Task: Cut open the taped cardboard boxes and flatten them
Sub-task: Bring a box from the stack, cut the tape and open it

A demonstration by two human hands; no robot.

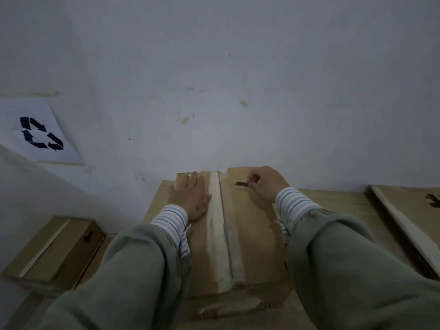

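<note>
Left hand [190, 196]: fingers straight, together, flat on box [250, 234] at 9 o'clock of tape [217, 222] | Right hand [266, 183]: fingers pinching blade [241, 184], 3 o'clock of tape

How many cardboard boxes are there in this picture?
3 boxes: the middle box under the left hand, taped along its top; a smaller box low on the left; another box at the right edge, partly cut off. Others may lie out of view.

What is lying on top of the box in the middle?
On the middle box a tape strip runs along the seam; the left hand rests flat on it. Its inside is hidden.
</note>
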